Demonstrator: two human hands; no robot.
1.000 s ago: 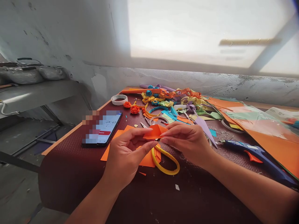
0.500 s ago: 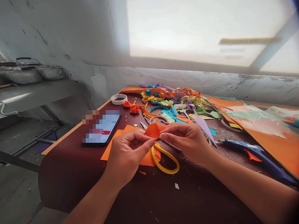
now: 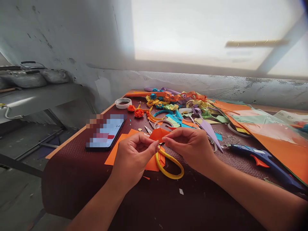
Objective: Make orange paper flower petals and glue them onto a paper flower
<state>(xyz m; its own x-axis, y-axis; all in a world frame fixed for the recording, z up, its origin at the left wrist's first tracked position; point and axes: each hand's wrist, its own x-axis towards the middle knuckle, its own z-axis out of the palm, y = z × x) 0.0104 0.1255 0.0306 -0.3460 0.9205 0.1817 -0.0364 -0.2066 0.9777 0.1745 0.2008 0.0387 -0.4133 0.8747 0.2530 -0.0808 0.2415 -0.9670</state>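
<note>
I found the maroon worktop [image 3: 72, 179] carrying an orange sheet [image 3: 115, 150], a phone [image 3: 106, 133] and yellow-handled scissors [image 3: 169, 165]. Above them, my left hand [image 3: 131, 158] and right hand [image 3: 192, 146] each had their grip pinched onto one small folded orange paper piece [image 3: 158, 133].

The only readable marks stand on the lit screen of the black smartphone [image 3: 106, 133] lying flat on the dark maroon woven table cover [image 3: 79, 166]: near the screen's upper right the small dark characters look like "04", though they are tiny and the first could be a letter. Most of that screen is pixelated, and the red bar across its lower part carries no lettering that can be made out. The pale label on the blue plastic glue gun [image 3: 264, 160] is too small to read.
</note>
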